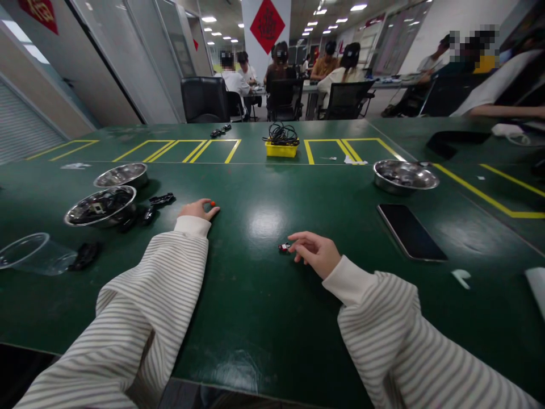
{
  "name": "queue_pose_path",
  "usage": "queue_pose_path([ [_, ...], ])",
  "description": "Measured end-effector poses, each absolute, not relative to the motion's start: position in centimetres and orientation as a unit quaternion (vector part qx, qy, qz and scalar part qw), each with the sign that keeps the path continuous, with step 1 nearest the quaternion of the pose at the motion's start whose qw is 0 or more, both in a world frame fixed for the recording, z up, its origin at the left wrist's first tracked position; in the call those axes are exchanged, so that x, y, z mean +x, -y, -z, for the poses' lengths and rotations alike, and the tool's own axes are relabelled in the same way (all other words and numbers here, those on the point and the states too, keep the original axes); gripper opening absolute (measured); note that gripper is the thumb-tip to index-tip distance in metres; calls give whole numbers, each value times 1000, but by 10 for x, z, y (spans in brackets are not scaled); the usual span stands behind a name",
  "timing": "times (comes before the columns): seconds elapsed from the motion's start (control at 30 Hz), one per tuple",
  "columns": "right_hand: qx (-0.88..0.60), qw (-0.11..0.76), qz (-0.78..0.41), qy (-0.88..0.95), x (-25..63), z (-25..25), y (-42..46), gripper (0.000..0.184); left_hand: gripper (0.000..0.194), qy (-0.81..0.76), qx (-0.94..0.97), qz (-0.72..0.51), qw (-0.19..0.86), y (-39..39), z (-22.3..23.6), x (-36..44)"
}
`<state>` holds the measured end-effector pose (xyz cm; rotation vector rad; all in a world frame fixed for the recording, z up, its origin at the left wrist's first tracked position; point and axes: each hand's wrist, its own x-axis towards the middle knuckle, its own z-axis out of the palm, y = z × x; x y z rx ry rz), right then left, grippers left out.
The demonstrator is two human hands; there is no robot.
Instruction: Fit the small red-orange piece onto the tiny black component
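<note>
My left hand (198, 209) rests on the green table (264, 295), fingers pinched on a small orange-red piece (212, 203). My right hand (315, 251) lies further right, its fingers curled on a tiny red and black part (284, 247) that sits on the table. Both arms wear striped sleeves. Left of my left hand lie several black parts (160, 199) beside a steel bowl (101, 207) holding more black pieces.
A second steel bowl (121, 175) stands behind the first, a third bowl (405, 175) at the right. A dark phone (411, 232) lies right of my right hand. A clear plastic cup (34, 254) lies at left, a yellow box with cables (281, 149) at the back. Several people sit at far tables.
</note>
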<state>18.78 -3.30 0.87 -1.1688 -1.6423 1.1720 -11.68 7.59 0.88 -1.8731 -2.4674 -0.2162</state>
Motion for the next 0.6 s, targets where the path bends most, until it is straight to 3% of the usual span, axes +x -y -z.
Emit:
queue_pose_path([
  [0.27, -473, 398, -406, 673, 189, -7, 30, 21, 35, 746, -652, 134, 8, -75, -6, -109],
  [0.4, -511, 405, -335, 680, 190, -9, 27, 19, 34, 633, -731, 242, -78, -39, -3, -61],
  [0.6, -475, 390, -376, 694, 192, -6, 27, 23, 31, 461, -834, 278, -119, 18, -2, 12],
])
